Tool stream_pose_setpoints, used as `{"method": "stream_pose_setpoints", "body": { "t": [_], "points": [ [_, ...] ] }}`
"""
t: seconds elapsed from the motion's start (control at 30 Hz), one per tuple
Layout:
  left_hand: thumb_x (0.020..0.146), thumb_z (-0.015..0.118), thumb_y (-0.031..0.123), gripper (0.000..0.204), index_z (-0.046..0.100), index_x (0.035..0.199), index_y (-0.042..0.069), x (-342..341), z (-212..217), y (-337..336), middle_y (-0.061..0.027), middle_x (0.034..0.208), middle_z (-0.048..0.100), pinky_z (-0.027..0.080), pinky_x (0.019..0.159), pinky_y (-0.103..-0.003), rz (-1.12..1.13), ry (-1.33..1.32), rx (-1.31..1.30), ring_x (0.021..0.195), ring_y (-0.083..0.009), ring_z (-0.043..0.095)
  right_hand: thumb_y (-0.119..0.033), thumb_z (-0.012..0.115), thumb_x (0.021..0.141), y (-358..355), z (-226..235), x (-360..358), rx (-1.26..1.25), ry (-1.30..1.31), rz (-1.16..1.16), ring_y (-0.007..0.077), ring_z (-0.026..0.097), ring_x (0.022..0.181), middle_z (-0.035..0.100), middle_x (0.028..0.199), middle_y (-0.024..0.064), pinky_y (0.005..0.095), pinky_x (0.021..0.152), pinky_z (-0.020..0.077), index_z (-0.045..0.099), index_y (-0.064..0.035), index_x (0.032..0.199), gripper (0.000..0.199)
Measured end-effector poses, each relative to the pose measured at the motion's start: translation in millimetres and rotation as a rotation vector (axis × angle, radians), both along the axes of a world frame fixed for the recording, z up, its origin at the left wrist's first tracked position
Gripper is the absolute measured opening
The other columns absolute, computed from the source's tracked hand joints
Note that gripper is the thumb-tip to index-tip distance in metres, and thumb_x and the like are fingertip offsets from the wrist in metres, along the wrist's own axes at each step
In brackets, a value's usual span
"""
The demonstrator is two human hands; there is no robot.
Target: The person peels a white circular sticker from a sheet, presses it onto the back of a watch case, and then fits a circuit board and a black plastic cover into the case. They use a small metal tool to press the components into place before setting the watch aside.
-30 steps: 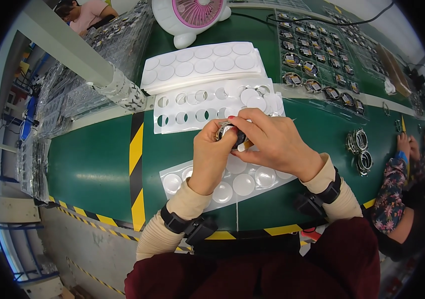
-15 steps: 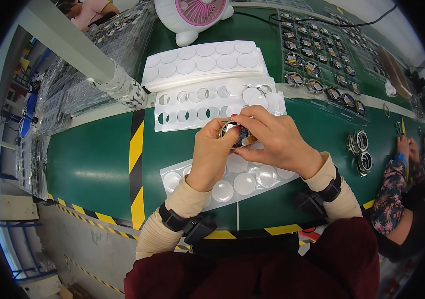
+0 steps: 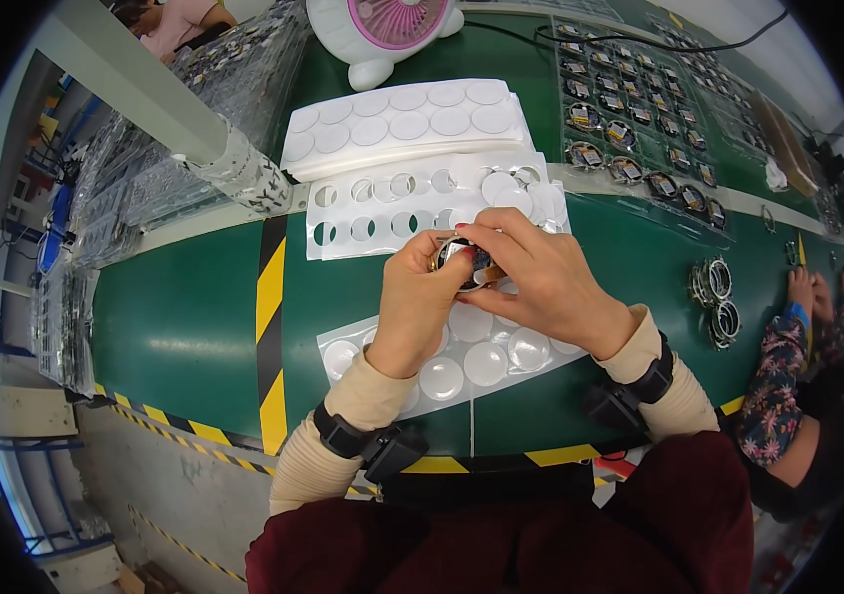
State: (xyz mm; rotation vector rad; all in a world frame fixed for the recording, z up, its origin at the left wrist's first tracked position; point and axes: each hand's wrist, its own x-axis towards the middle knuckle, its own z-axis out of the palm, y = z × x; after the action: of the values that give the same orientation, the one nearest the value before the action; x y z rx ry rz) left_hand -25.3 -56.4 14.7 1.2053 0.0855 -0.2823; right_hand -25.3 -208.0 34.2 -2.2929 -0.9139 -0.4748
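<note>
Round metal-rimmed watch-like disc (image 3: 464,261): pinched between both hands above the near white sheet of clear round films (image 3: 462,361).
Left hand (image 3: 417,302): clamped on disc's left edge.
Right hand (image 3: 531,277): fingertips pressed on its face.
Step, judged: seating a film.
Next calls for: steady, centred pressure.

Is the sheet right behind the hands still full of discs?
No. The punched white sheet shows many empty round holes, while both the left hand and right hand hold a small round part.
</note>
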Motion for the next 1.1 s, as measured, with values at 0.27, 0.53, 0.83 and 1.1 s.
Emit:
{"method": "stream_pose_setpoints", "body": {
  "t": [0.27, 0.53, 0.83, 1.1],
  "points": [
    [0.084, 0.053, 0.006, 0.015, 0.054, 0.098, 0.001, 0.5, 2.6, 1.2, -0.0043, 0.085, 0.060, 0.047, 0.058, -0.021, -0.022, 0.012, 0.038, 0.073, -0.0108, 0.059, -0.009, 0.074, 0.060, 3.5, 1.8, -3.4, 0.025, 0.019, -0.005, 0.0159, 0.060, 0.066, 0.051, 0.098, 0.0076, 0.0255, 0.054, 0.0484, 0.052, -0.0007, 0.105, 0.051],
    [0.084, 0.052, 0.005, 0.014, 0.053, 0.097, 0.000, -0.5, -5.0, 1.9, -0.0055, 0.085, 0.060, 0.048, 0.059, -0.021, -0.020, -0.034, 0.033, 0.072, -0.0121, 0.060, -0.010, 0.073, 0.060, 3.0, 1.3, -4.0, 0.029, 0.011, -0.047, 0.0183, 0.060, 0.067, 0.052, 0.101, 0.0086, 0.0264, 0.055, 0.0486, 0.051, -0.0012, 0.107, 0.052],
    [0.084, 0.050, 0.005, 0.016, 0.053, 0.099, -0.001, 1.1, 3.2, 0.9, -0.0052, 0.084, 0.061, 0.048, 0.059, -0.021, -0.011, 0.011, 0.009, 0.073, -0.0121, 0.060, -0.008, 0.074, 0.062, 2.3, 4.8, -3.5, 0.089, 0.122, -0.003, 0.0192, 0.060, 0.069, 0.051, 0.106, 0.0089, 0.0264, 0.057, 0.0498, 0.050, -0.0022, 0.109, 0.053],
    [0.085, 0.049, 0.006, 0.018, 0.053, 0.101, -0.001, 0.8, 5.0, 6.7, -0.0067, 0.087, 0.061, 0.049, 0.058, -0.021, -0.050, 0.016, 0.061, 0.074, -0.0126, 0.060, -0.008, 0.074, 0.063, 1.1, 5.8, -2.4, 0.130, 0.211, 0.044, 0.0186, 0.060, 0.068, 0.049, 0.107, 0.0092, 0.0261, 0.058, 0.0505, 0.049, -0.0028, 0.112, 0.055]
  ]
}}
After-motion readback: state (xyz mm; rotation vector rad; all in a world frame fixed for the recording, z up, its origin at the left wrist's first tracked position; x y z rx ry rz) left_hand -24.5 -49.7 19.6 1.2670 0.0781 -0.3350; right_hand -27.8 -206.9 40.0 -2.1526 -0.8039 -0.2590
